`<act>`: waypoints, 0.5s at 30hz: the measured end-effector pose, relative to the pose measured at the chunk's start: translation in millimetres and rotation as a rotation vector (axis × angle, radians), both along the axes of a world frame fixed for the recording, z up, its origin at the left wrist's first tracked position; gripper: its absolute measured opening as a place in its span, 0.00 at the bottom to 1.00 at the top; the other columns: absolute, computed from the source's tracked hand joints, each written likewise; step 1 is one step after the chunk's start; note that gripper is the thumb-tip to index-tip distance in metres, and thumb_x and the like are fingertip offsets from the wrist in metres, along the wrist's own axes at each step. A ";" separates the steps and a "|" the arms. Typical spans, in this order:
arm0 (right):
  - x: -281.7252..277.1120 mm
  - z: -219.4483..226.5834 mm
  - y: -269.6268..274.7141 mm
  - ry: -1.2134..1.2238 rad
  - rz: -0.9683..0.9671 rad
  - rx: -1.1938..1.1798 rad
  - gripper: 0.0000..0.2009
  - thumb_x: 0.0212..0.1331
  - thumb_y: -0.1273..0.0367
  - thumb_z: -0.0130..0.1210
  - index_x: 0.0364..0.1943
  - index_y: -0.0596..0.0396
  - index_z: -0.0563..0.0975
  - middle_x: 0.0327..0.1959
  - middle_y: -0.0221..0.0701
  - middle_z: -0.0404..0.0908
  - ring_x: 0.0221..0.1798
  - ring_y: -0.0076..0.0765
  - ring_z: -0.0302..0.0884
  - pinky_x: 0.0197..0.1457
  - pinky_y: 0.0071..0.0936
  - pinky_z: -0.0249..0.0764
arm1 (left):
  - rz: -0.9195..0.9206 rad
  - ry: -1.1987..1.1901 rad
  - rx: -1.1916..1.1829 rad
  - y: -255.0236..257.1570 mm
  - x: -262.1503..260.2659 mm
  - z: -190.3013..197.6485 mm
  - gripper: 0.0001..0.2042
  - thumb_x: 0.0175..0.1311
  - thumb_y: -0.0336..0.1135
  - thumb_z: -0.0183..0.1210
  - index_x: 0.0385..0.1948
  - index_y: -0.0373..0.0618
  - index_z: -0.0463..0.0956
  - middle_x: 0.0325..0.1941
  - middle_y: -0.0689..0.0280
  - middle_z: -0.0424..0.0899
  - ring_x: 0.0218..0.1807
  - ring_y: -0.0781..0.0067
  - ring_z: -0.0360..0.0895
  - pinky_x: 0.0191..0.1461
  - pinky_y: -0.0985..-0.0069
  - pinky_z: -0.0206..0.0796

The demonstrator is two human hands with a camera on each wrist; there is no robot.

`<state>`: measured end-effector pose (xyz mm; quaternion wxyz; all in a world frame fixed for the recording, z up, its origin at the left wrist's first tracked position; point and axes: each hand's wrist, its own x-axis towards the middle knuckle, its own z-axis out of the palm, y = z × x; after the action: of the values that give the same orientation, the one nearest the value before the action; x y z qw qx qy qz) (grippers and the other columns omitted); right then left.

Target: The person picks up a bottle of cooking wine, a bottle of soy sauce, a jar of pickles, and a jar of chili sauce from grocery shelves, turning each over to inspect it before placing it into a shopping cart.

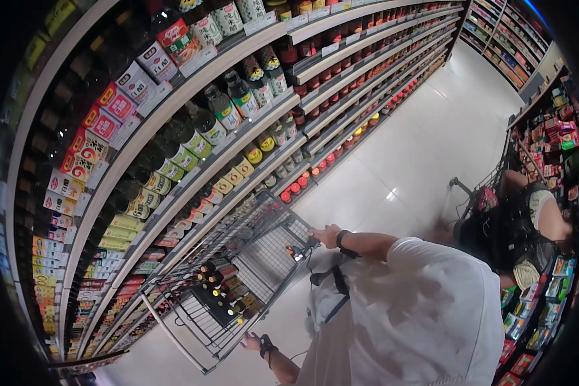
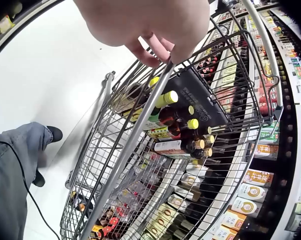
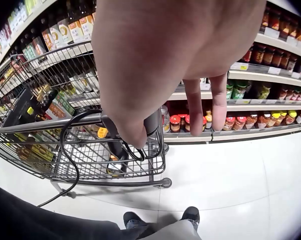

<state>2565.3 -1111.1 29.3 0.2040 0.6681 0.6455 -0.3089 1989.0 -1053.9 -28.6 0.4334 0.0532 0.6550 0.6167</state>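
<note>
1. The shopping cart stands between the person and the shelves, its pale handle at the left end.
2. The left hand is at the near rail toward that handle, fingers curled in on the bar.
3. The right hand is at the right-hand corner, fairly open: two fingers hang straight and the thumb rests on a black corner piece; how firmly it bears down I cannot tell.
4. Several bottles sit bunched at the left end, beside a black panel; a dark item lies at the right end.
5. The cart is likely stiff and fairly heavy, with more weight on the left, yet easy to roll on smooth floor tiles.
6. The handle probably gives the best steering hold; the smooth rail suits a full wrap better than fingertips.
7. The bottles look hard, slick and perhaps breakable: best held round the body, below the cap.
</note>
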 end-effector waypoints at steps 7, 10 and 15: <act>47.2 -31.6 -21.4 0.152 -0.103 0.065 0.35 0.55 0.65 0.56 0.71 0.38 0.60 0.81 0.12 0.37 0.63 0.60 0.72 0.59 0.43 0.75 | -0.139 0.161 -0.221 -18.9 73.2 66.8 0.25 0.67 0.35 0.51 0.65 0.48 0.57 0.63 0.47 0.73 0.65 0.50 0.69 0.52 0.60 0.70; 68.0 -30.4 -29.8 0.160 -0.107 0.035 0.36 0.55 0.64 0.56 0.72 0.36 0.58 0.81 0.11 0.36 0.65 0.56 0.71 0.58 0.41 0.75 | -0.300 0.122 -0.166 -27.2 46.3 34.2 0.21 0.69 0.37 0.48 0.63 0.47 0.60 0.65 0.52 0.71 0.65 0.52 0.69 0.54 0.62 0.69; 97.1 -40.7 -48.9 0.054 -0.044 -0.007 0.36 0.60 0.63 0.51 0.74 0.34 0.52 0.81 0.08 0.30 0.64 0.43 0.72 0.58 0.35 0.74 | -0.446 0.319 -0.214 -68.8 33.1 45.4 0.19 0.70 0.39 0.45 0.61 0.49 0.64 0.65 0.59 0.71 0.58 0.56 0.73 0.55 0.58 0.69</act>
<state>2662.4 -1160.0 -11.4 0.1817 0.6728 0.6349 -0.3335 2022.1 -1122.7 16.9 0.4529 0.2461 0.7483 0.4176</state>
